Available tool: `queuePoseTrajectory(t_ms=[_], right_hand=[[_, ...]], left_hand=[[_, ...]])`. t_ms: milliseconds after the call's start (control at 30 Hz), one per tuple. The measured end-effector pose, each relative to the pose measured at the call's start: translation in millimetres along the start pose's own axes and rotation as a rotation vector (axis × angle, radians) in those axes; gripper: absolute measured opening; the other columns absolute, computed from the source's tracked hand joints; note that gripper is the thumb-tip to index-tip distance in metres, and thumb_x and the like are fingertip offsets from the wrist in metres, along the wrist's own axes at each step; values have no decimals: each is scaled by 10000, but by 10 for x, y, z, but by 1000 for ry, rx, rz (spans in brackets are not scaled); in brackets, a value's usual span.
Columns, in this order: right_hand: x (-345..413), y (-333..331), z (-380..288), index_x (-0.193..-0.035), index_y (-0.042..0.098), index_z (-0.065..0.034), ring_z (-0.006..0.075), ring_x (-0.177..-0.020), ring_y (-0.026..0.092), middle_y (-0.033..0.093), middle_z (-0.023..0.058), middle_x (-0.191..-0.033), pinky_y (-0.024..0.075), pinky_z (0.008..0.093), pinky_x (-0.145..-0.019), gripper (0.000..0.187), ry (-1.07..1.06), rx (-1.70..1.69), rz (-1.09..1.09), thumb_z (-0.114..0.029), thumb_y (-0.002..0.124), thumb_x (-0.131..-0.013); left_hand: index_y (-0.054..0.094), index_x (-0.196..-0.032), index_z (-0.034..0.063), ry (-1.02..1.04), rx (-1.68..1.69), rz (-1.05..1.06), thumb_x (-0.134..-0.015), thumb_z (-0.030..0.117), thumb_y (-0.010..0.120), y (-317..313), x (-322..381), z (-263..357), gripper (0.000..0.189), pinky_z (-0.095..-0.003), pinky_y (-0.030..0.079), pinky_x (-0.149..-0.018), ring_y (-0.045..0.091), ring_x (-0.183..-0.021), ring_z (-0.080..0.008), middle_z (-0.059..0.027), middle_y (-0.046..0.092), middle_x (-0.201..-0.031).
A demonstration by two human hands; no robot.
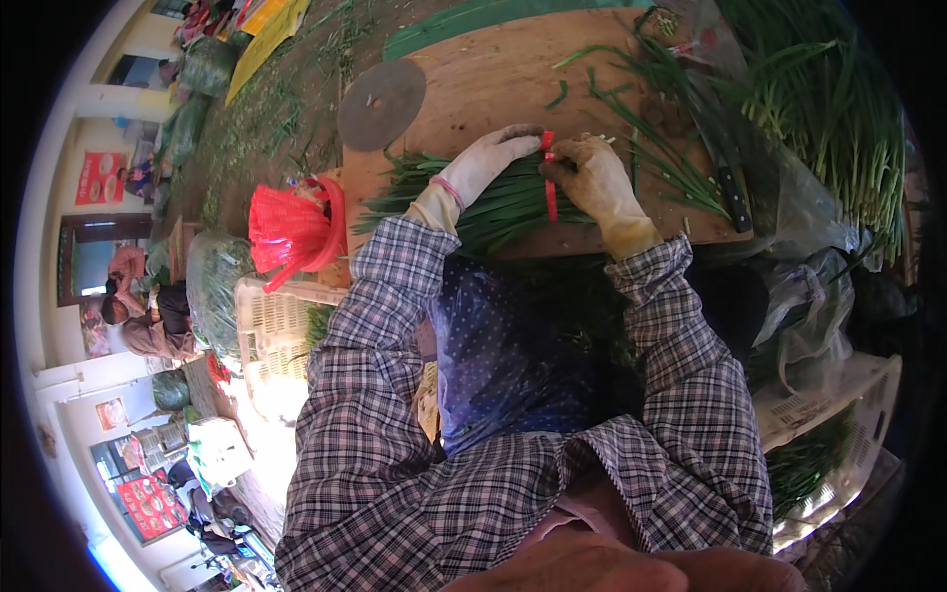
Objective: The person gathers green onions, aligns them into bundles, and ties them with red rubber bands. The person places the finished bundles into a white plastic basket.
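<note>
A bunch of long green stalks, apparently garlic chives [492,203], lies on a wooden board [481,89] before me. A red printed tie strip [551,200] runs around the bunch. My left hand [488,159], in a pale glove with a pink band at the wrist, rests over the bunch, its fingertips at the strip's upper end. My right hand [598,174], in a stained yellowish glove, has its fingertips pinched on the strip at the bunch's top side. The underside of the bunch is hidden.
A knife with a black handle [732,198] lies at the board's right edge beside loose stalks [666,155]. Red strips [288,229] fill a red holder [336,222] at left. A grey disc [382,103] lies on the board. Stalks [828,126] are heaped far right. Crates [266,333] flank me; people [159,325] sit beyond.
</note>
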State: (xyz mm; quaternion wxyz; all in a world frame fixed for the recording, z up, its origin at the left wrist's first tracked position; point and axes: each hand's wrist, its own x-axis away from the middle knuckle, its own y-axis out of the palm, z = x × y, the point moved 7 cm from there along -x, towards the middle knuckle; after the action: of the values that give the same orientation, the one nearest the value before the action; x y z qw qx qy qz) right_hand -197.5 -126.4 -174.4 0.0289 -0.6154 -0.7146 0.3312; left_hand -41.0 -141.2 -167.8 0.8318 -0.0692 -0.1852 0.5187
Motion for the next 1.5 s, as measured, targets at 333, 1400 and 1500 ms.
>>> queuePoseTrajectory(t_ms=[333,1400,1500], right_hand=[[61,-51,-44,-944,740,-75,410,-865,620,676,190,-866,487,501,-786,212,-45,-35,86,-228,763,-799],[-497,289,328,-898,761,-76,361,-921,663,709,168,-916,543,443,-817,149,38,236,-180,-156,672,-809],[-668,455,515,-921,762,-87,370,-940,668,710,184,-954,540,452,-830,189,89,277,-261,-203,670,-804]], left_hand=[[578,-1338,-8,-118,191,-80,-979,165,612,114,-85,-107,399,-295,423,-1053,553,-1198,-146,-63,628,-1277],[689,-953,49,223,-630,741,-895,196,699,264,200,24,159,-432,507,-661,655,-722,-357,-157,687,-802],[681,-937,48,199,-666,684,-892,195,693,166,60,44,154,-455,510,-691,668,-787,-377,-171,694,-828]])
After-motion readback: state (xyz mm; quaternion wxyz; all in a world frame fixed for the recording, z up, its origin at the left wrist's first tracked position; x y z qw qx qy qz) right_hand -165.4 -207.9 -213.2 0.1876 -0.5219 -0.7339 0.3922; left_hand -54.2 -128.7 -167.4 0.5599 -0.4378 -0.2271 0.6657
